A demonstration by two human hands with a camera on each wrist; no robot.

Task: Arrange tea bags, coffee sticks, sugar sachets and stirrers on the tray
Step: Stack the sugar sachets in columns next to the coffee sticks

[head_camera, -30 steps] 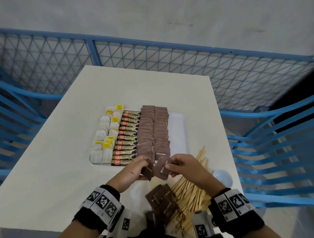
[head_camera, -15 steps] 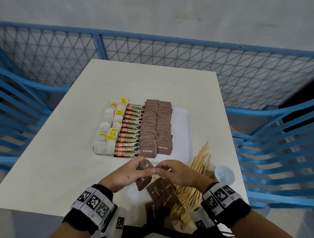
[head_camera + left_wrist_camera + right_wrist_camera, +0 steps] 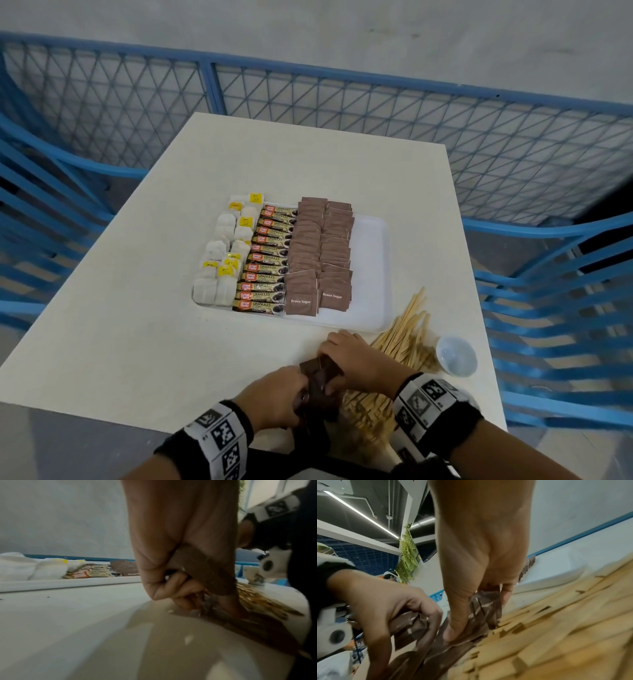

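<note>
At the near edge of the white surface (image 3: 102,325), the left hand (image 3: 270,394) and right hand (image 3: 356,359) both have their grip curled tight on loose brown sugar sachets (image 3: 320,375), thumbs pinching the packets. Wooden stirrers (image 3: 407,329) lie heaped just right of the hands, beside a small white bowl (image 3: 456,356). Farther away, the white tray (image 3: 373,274) holds tea bags (image 3: 222,267) at left, coffee sticks (image 3: 269,260) next and rows of brown sugar sachets (image 3: 320,253) beside them.
</note>
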